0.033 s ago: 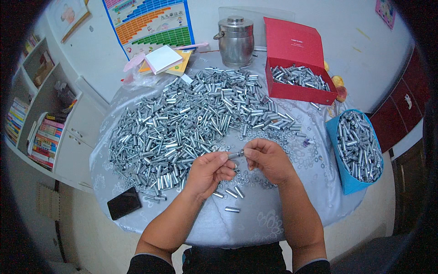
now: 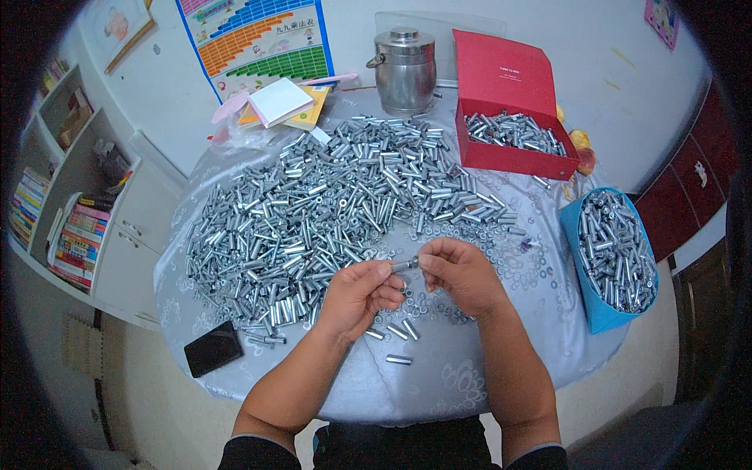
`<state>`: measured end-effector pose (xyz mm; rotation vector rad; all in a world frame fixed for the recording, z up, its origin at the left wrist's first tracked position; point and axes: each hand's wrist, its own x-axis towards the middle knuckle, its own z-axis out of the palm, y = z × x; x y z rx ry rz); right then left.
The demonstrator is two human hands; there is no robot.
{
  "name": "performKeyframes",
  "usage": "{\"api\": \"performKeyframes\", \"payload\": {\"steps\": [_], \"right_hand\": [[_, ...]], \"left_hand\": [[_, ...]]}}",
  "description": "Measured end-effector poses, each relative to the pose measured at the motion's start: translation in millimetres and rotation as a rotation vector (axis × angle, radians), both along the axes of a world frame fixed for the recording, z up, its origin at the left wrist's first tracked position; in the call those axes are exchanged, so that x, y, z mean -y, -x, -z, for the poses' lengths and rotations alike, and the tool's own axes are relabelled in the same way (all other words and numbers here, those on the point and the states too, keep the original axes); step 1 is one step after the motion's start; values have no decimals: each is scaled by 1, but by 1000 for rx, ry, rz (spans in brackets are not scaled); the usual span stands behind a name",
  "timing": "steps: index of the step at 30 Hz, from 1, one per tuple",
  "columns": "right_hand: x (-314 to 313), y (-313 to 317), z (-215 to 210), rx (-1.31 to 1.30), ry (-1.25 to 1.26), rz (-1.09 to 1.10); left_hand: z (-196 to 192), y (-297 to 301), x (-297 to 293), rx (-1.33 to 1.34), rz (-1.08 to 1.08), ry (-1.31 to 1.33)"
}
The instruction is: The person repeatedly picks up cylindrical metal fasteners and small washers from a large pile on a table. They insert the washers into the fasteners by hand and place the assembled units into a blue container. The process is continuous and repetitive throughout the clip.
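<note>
Starting at the left, a flat black phone is seen lying on the round table with the pale patterned cloth, just beside the near edge of a broad heap of short silvery metal tubes spread across most of the top. The left hand is held just past the heap's near edge, its thumb and fingertips pinched shut on one end of a single small silvery metal tube. This piece is kept level above the cloth, bridging the two hands. Its other end is gripped by the closed fingertips of the right hand, so both hands are clamped on the same piece. A few loose tubes are laid on the cloth below the hands, and small metal washers are scattered near the right hand. Farther right, an open red cardboard box and a blue plastic bin are each seen holding more tubes.
</note>
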<state>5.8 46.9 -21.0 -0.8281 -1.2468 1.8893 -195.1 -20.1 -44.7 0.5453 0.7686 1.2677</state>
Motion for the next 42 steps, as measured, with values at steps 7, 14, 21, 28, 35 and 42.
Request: {"api": "performKeyframes", "payload": {"steps": [7,14,21,28,35,42], "right_hand": [[3,3,-5,95,-129,77],[5,4,-8,94,-160,93],[3,4,-4,-4,-135,119],[5,7,-5,35,-179,111],[7,10,-4,118,-218,152],[10,10,-7,271,-619,202]], "left_hand": [[3,2,-1,82,20,9],[6,3,-1,133,23,18],[7,3,-3,166,25,37],[6,2,-2,158,47,27],[6,2,-1,157,42,31],[7,3,-2,179,8,42]]}}
